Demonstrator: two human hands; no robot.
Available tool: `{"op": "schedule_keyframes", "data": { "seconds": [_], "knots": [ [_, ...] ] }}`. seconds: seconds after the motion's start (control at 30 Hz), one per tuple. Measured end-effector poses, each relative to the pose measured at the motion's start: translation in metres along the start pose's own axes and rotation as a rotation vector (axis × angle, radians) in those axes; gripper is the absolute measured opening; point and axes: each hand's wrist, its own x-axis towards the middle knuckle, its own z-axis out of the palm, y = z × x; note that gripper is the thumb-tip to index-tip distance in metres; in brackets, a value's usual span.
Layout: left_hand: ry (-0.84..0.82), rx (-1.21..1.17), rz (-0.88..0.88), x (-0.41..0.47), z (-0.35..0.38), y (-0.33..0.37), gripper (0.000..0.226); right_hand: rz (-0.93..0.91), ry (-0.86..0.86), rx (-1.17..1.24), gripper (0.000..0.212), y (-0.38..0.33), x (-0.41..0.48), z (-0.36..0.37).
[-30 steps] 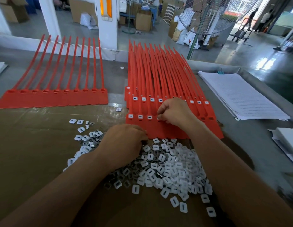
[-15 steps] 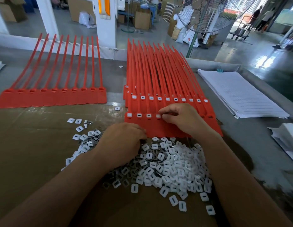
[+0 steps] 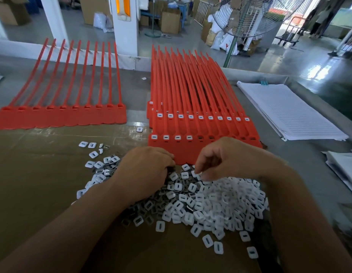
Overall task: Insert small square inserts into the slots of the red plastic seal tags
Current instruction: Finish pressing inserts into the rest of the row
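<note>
Picking stage, by my read, not seating. Nearest: a pile of white inserts point(image 3: 220, 200) spread on a cardboard sheet point(image 3: 43, 184). The left hand point(image 3: 145, 172) lies knuckles-up on the pile's left part with fingers curled down into it; whether it holds anything is hidden. The right hand point(image 3: 224, 156) hangs over the pile's far edge, fingers bent, thumb and forefinger pinching what looks like one square insert point(image 3: 198, 173), barely clear of the heap.

Just beyond both hands is the front tag strip point(image 3: 190, 152), red, heads toward the person. Its four leftmost slots carry white inserts. The next empty slot point(image 3: 200, 138) and those to its right are bare, partly hidden by the right hand.

Next move calls for carrying the piece to that fifth slot, squaring it to the opening and pressing it flush. Orientation matters, since some pieces lie metal side up.

Behind, the second tag strip point(image 3: 200, 125) shows a full row of inserts. Far left, an unfilled tag strip point(image 3: 61, 117). Far right, a paper stack point(image 3: 289, 111).
</note>
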Motion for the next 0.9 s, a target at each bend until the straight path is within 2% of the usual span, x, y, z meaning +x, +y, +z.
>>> {"op": "schedule_keyframes", "data": {
  "seconds": [0.13, 0.33, 0.57, 0.7, 0.8, 0.9],
  "knots": [
    [-0.007, 0.001, -0.007, 0.0005, 0.0, -0.0009, 0.038, -0.006, -0.13, -0.089, 0.018, -0.0048, -0.0027, 0.0019],
    [-0.004, -0.002, -0.017, 0.0001, -0.0004, 0.0001, 0.038, 0.068, -0.152, -0.219, 0.021, -0.0068, 0.0002, 0.0061],
    [-0.015, 0.01, -0.01, 0.0002, -0.0015, 0.0011, 0.038, 0.088, -0.131, -0.256, 0.026, -0.0074, 0.0034, 0.0099],
    [-0.019, 0.01, -0.008, 0.0, -0.0018, 0.0013, 0.037, 0.047, -0.12, -0.251, 0.026, -0.007, 0.0021, 0.0083],
    [-0.011, 0.006, -0.013, -0.0001, -0.0017, 0.0012, 0.037, 0.021, -0.096, -0.156, 0.023, -0.0058, 0.0001, 0.0051],
    [-0.007, 0.003, -0.011, 0.0, -0.0017, 0.0013, 0.037, 0.001, 0.016, -0.04, 0.02, -0.0032, -0.0006, 0.0023]
  ]
}}
